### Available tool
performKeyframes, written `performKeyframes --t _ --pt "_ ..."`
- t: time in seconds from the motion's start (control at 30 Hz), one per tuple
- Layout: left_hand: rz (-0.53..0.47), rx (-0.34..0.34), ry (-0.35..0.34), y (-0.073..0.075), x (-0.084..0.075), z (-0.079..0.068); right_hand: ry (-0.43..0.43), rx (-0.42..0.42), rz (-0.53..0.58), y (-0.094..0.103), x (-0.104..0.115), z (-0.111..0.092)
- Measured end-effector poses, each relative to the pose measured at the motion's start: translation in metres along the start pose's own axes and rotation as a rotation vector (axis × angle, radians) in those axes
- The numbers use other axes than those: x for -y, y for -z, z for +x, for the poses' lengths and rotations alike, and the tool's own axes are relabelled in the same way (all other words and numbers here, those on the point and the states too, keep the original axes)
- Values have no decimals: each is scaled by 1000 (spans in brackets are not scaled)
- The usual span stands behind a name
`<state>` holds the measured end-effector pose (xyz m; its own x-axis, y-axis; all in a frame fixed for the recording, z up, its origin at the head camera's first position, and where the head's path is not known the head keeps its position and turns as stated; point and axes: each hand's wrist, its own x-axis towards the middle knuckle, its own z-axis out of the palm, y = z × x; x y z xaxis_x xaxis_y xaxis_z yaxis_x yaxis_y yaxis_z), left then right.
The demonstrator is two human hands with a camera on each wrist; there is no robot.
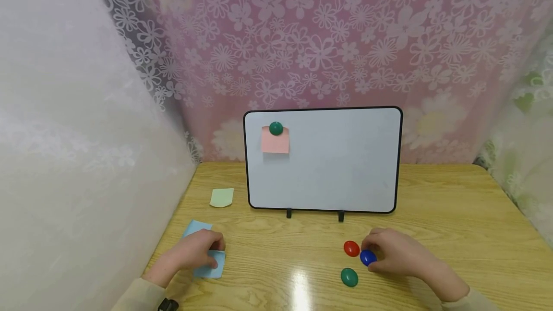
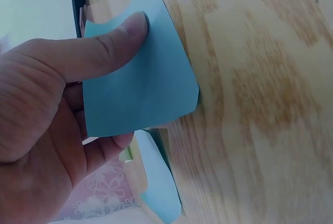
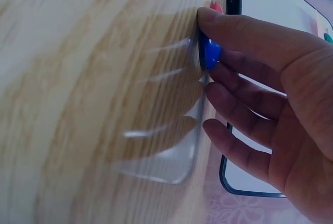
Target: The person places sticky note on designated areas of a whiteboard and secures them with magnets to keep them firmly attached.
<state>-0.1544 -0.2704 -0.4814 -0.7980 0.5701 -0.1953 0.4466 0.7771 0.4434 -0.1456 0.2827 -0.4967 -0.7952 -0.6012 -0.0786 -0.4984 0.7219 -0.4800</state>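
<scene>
Wooden table [image 1: 276, 248] before us, and the left hand [image 1: 196, 249] pinches the nearer blue note [image 2: 130, 89] between thumb and fingers, while the right hand [image 1: 399, 253] grips a blue magnet [image 1: 367, 257] between thumb and fingertips!

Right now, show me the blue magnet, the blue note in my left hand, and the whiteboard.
Blue magnet [image 1: 367, 257], head view: its domed top.
Held blue note [image 2: 141, 90], left wrist view: its broad face.
Whiteboard [image 1: 325, 161], head view: bare middle of its white surface.

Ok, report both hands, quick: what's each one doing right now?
Left hand: closed, holding a blue paper note between thumb and fingers.
Right hand: closed, pinching the blue magnet.
</scene>
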Motion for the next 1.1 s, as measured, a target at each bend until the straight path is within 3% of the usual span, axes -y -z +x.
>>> performKeyframes --t 0.2,0.6,1.1 --pt "-20 5 2 -1 3 1 -7 0 1 0 1 -1" --pt "-12 -15 -58 1 5 0 22 -9 1 0 -3 0" --pt "-37 -46 -61 2 8 -1 9 -3 33 8 -2 -4"
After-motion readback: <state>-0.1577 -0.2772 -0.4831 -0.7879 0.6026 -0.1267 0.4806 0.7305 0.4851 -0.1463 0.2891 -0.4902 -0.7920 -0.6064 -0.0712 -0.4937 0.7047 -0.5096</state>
